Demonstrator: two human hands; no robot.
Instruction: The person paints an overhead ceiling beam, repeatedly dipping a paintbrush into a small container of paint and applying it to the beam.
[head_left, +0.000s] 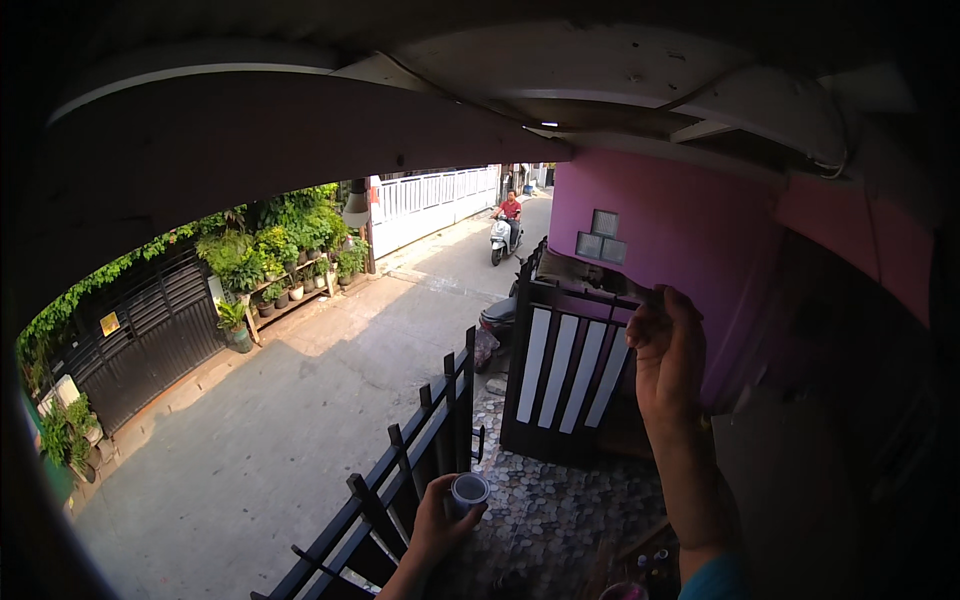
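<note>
My left hand (441, 522) is wrapped round a small round plastic cup (469, 489) with a pale rim and a greyish inside, held low beside the black metal fence. My right hand (664, 345) is raised in front of the pink wall, by the top of a black gate panel (562, 375) with white slats. Its fingers are closed together. A thin shape seems to reach left from the fingertips, too dark to name. The right forearm rises from a teal sleeve (716, 578).
The black fence (408, 462) runs diagonally between the pebble-patterned floor (540, 505) and the street (260, 450). A person (510, 208) in red rides a white scooter (500, 240) there. Potted plants (290, 265) line the far side. Small bottles (652, 559) stand at the lower right.
</note>
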